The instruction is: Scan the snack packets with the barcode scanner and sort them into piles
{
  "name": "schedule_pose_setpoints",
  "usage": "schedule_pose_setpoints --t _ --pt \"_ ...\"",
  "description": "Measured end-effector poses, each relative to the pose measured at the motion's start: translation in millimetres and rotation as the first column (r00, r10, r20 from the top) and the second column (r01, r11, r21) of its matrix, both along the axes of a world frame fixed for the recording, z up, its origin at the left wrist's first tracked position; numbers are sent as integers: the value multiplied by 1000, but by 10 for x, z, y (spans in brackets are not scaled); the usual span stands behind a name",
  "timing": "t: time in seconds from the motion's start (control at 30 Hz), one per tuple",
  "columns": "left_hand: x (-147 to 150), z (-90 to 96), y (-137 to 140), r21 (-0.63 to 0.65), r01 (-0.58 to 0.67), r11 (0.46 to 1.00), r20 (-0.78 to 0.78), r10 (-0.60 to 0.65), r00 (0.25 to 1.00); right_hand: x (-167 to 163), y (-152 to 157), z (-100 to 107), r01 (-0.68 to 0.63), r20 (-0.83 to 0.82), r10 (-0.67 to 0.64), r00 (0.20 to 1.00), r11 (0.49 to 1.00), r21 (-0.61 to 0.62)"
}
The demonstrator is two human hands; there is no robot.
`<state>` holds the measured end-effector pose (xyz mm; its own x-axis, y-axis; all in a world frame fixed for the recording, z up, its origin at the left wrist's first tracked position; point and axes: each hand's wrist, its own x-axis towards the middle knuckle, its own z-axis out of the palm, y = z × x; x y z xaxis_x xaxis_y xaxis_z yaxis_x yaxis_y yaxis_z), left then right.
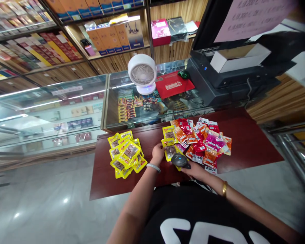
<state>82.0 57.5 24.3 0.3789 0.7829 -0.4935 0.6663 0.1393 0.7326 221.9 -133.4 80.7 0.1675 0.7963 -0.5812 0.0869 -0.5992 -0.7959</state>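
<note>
Barcode scanner (179, 159) in my right hand (197, 171), fingers closed round its handle, head above a yellow snack packet (169, 151), presumably so it faces the wrapper! My left hand (158, 154) pinches that packet's left edge, likely steadying it while leaving the print uncovered. Over left on the table (251, 145), a yellow packet heap (128, 154) sits well apart, perhaps to avoid mixing with the red and orange packets (199, 142) crowding the right.

shop: stocked shelves (119, 53), glass counter (48, 112)

Yel. pkt (169, 151), blk scanner (178, 160), dk-red tbl (250, 142)
</note>
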Motion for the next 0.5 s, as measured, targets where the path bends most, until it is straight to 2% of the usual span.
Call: schedule_pose_setpoints --t 0.17,0.27,0.4,0.5 --pt "-158 89 10 -5 -74 997 49 74 996 -61 109 13 -39 24 39 999 999 11" --pt "-354 182 56 22 -102 994 76 101 992 -106 237 33 -103 -23 104 994 994 23" --pt "-792 322 186 85 -196 977 59 191 980 -229 521 77 -237 -93 230 969 968 -77" --pt "-1218 422 312 131 -287 949 -6 291 957 -364 748 183 -323 -82 318 945 944 -63"
